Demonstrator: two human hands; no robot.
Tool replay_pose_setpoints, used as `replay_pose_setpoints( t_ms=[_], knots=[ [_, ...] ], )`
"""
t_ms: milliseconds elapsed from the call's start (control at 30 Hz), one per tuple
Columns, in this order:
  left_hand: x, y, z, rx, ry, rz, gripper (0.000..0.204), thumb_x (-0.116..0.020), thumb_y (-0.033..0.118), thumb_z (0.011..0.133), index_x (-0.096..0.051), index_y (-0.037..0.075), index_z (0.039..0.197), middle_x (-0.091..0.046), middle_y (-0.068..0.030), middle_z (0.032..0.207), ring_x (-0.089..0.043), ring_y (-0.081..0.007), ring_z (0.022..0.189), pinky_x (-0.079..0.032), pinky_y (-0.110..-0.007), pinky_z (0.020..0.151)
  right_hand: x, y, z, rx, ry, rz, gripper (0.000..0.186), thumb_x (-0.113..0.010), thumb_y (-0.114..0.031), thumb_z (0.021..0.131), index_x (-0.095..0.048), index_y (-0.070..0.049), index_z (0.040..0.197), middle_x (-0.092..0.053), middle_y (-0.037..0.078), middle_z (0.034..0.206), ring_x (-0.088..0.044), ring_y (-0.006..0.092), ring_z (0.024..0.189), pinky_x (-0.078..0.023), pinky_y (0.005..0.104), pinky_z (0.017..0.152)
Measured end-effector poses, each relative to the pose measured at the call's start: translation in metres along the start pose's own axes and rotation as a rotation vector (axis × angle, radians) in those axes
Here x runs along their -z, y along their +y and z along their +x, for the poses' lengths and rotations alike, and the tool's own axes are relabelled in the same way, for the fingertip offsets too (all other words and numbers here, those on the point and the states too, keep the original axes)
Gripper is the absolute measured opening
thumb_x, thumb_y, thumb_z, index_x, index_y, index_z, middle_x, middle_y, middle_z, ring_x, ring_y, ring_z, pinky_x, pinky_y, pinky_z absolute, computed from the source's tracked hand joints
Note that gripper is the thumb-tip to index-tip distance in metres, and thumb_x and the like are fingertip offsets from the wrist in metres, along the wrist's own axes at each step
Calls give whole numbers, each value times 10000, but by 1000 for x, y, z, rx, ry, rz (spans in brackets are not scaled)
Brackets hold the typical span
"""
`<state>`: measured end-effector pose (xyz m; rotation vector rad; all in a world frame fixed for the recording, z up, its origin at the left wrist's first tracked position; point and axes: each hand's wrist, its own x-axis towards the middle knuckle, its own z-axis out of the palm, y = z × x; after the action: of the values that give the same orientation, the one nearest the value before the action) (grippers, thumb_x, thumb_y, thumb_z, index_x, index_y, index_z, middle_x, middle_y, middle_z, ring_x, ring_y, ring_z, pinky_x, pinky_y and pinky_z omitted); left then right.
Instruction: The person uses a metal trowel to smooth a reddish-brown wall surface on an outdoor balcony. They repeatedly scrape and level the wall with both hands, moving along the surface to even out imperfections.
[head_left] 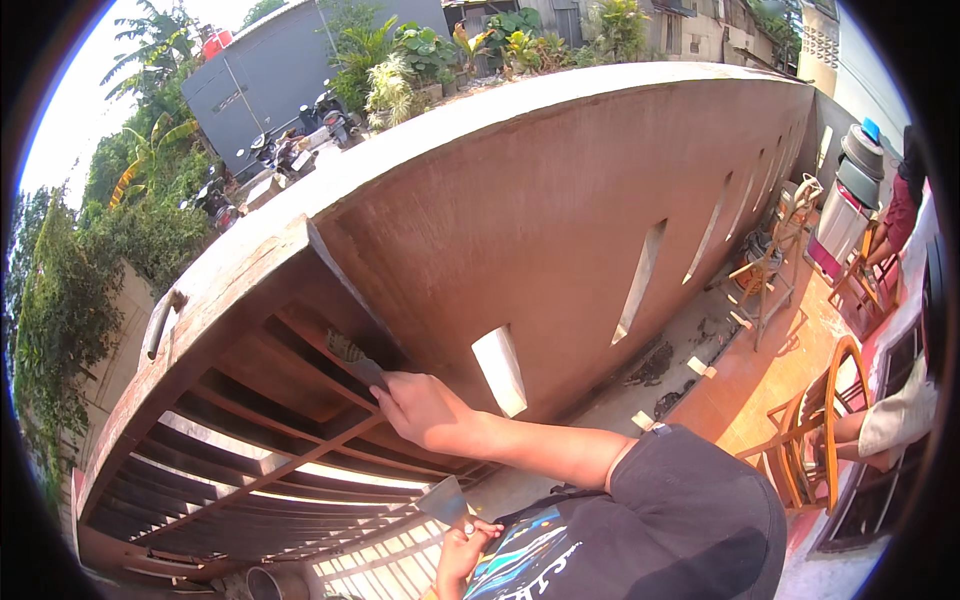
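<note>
My right hand [430, 412] reaches out to the left, its fingers closed on a brush-like tool [362, 368] with a grey body. The tool's far end lies against the inner side of a dark brown slatted gate [300, 425], close to its upper corner; the exact contact is in shadow. Lower down, in front of my dark T-shirt, my left hand [462, 552] grips a putty knife [444, 500], its flat metal blade pointing up and left. That blade appears apart from the gate slats.
A brown wall [560, 220] with narrow slots curves off to the right from the gate. Wooden chairs [825, 440] stand on the orange tiles, with people beside them. A wooden stand [775, 270] and stacked tubs [860, 175] are farther back. A bucket [272, 582] is at lower left.
</note>
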<state>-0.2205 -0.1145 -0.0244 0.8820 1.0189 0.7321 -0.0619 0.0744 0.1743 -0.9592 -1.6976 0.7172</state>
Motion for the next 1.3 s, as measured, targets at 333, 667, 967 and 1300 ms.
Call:
replay_pose_setpoints(
  t_ms=[333, 667, 967, 1300],
  knots=[
    [-19, 39, 40, 72, -256, 228, 138, -590, 39, 927, -670, -39, 1008, -723, -87, 916, -638, -125, 763, -505, -264, 671, 37, -5, -6, -200, -336, 19, 425, -646, -332, 958, -659, 92, 931, -648, 296, 776, -676, 435, 789, -524, 456, 701],
    [-78, 89, 69, -124, -307, 102, 240, -527, 226, 1051, -588, -5, 1070, -632, -70, 821, -644, -171, 872, -519, -326, 817, 124, 35, -38, -89, -2, 154, 525, -558, -418, 1024, -629, 72, 1199, -688, 242, 1147, -688, 294, 1063, -541, 392, 936],
    [-205, 173, 151, -576, -335, 92, 398, -376, 346, 1102, -563, -5, 1091, -625, -113, 1080, -608, -171, 955, -503, -338, 873, 175, 56, -166, -348, 105, 522, 634, -588, -285, 1018, -211, -52, 1472, -428, 151, 1392, -534, 187, 1229, -553, 338, 840],
    [-286, 235, 240, -376, -359, -41, 543, -327, 495, 1086, -549, 4, 1157, -539, -39, 628, -559, -159, 670, -494, -325, 680, 219, 110, -114, -185, 312, 464, 281, -487, -152, 1033, -458, 36, 1239, -579, 60, 875, -560, 111, 670, -487, 265, 634]
  ],
)
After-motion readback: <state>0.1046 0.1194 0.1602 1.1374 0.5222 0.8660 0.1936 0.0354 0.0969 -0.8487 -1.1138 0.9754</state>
